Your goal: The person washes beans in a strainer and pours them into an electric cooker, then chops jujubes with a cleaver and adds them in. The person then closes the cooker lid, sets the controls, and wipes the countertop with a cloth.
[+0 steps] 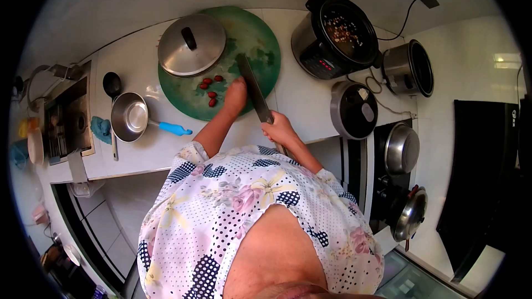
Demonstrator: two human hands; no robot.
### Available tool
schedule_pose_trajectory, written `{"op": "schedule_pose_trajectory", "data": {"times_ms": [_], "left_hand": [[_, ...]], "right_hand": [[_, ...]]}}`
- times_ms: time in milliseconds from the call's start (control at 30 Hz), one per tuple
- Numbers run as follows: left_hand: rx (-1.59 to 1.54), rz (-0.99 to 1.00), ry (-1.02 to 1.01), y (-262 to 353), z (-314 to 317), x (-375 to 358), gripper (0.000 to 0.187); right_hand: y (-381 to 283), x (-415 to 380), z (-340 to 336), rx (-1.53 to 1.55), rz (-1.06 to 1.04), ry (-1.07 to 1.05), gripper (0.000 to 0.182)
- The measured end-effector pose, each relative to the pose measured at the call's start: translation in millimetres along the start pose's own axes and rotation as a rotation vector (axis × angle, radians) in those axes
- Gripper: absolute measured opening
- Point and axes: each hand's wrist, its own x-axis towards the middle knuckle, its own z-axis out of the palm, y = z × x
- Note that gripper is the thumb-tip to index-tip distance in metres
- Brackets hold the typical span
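My right hand [280,129] is closed round the handle of a kitchen knife [255,89]. Its long dark blade points away from me over a round green cutting board [257,25]. Just left of the blade, my left hand [236,95] rests on the board with its fingers curled together. Whatever those fingers may hold is hidden. Several small red fruits [212,94], which look like red dates, lie on the board left of that hand. Behind them a steel pot lid [192,44] with a black knob covers the board's left part.
Left of the board are a saucepan [129,117] with a blue handle, a black ladle [112,84], a blue cloth [101,129] and the sink [55,158]. To the right stand an open electric cooker [310,50] with food inside, its lid [354,109], an inner pot [396,69] and a stove with pans [402,148].
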Motion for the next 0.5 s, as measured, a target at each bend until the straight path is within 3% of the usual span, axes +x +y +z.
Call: {"op": "schedule_pose_trajectory", "data": {"times_ms": [67,267,367,400,500], "left_hand": [[0.007,-0.041,-0.005,-12,8,6,0.009],[-0.034,0.092,0.083,-17,-28,24,0.010],[0.233,0.088,0.119,-13,-60,20,0.010],[0.348,0.010,0.036,-13,-64,20,0.010],[0.395,0.095,-0.018,-41,-51,24,0.013]], "right_hand": [[2,-11,-3,0.021,0.015,0.021,0.018],[24,-33,-2,0.098,-0.093,0.159,0.026],[34,-39,-5,0.087,-0.092,0.165,0.026],[36,-40,-5,0.091,-0.087,0.147,0.026],[48,-37,1,0.068,-0.080,0.112,0.026]]}}
